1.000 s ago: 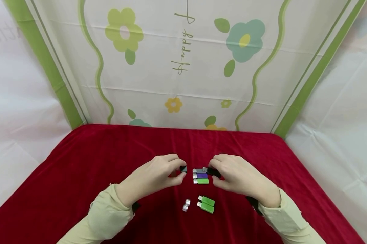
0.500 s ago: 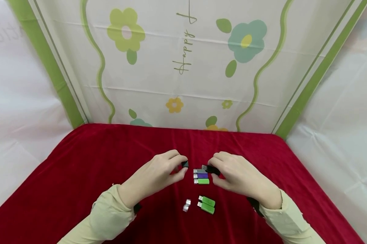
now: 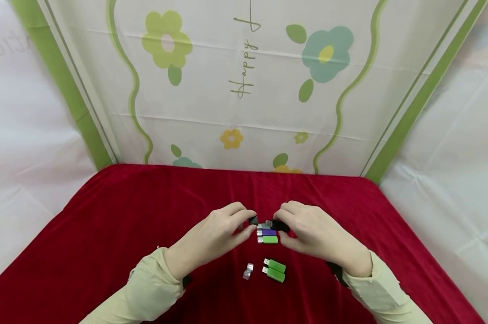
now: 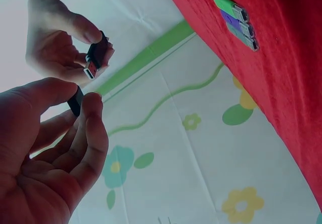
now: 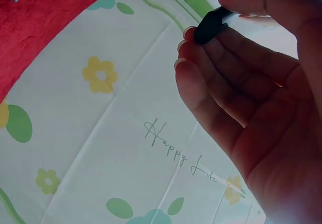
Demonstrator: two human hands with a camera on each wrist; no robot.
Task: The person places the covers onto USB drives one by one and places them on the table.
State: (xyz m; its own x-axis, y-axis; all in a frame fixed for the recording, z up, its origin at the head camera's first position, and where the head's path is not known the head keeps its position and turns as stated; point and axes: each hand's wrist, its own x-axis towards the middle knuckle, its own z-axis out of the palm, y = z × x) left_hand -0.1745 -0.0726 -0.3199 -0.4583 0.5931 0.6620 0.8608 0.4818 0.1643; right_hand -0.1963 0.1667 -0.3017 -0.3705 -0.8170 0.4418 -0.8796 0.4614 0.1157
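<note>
Two green USB sticks [image 3: 274, 270] lie beside shiny pieces [image 3: 248, 271] at lower centre; at mid-frame the left hand [image 3: 219, 233] pinches a black cap [image 3: 253, 220], the right hand [image 3: 310, 230] a black USB stick [image 3: 281, 225], its plug [image 3: 269, 223] facing the cap, apart. This looks like lining-up, calling for straight, level aim.

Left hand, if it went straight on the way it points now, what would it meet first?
Probably the metal plug of the black USB drive in the right hand, just beyond the dark cap that the left hand pinches. Depth is unclear, but the gray drive seems lower, on the red cloth.
</note>
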